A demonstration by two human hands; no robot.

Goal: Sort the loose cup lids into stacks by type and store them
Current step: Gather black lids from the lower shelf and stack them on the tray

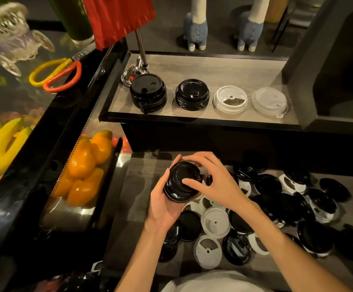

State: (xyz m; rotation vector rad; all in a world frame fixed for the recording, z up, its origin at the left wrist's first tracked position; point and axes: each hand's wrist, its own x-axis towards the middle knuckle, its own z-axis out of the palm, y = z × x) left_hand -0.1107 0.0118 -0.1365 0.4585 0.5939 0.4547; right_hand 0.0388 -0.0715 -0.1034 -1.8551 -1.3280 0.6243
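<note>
my left hand (164, 204) cups a short stack of black lids (181, 182), fingers (172, 165) curled round its side, above the desk (133, 207). my right hand (217, 182) rests its spread fingertips on the top lid. loose black and white lids (276, 213) lie heaped just right of it. on the upper shelf (192, 66) stand four sorted stacks (209, 98) in a row.
</note>
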